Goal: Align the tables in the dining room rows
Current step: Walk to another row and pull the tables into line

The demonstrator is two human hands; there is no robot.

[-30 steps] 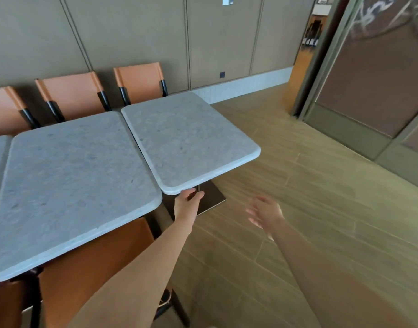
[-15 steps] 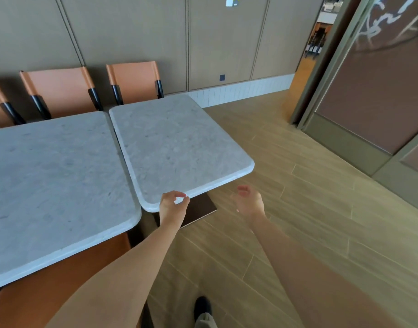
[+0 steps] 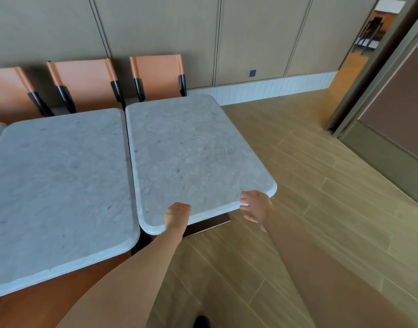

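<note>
Two grey marble-look tables stand side by side with a thin gap between them. The right table (image 3: 191,150) sits a little farther from me than the left table (image 3: 58,181), so their near edges are out of line. My left hand (image 3: 177,215) grips the right table's near edge close to its left corner, fingers curled. At the same edge near the right corner, my right hand (image 3: 257,205) reaches in with spread, fairly straight fingers touching the rim.
Three orange chairs (image 3: 157,75) line the panelled wall behind the tables, and another orange seat (image 3: 49,297) sits under the left table's near edge. The right table's dark base (image 3: 208,224) shows below it. Wooden floor (image 3: 321,209) spreads to the right toward a doorway (image 3: 380,74).
I have stepped closer and turned left. My left hand has moved up onto the right table's near edge, and my right hand has come from mid-air to touch that edge.
</note>
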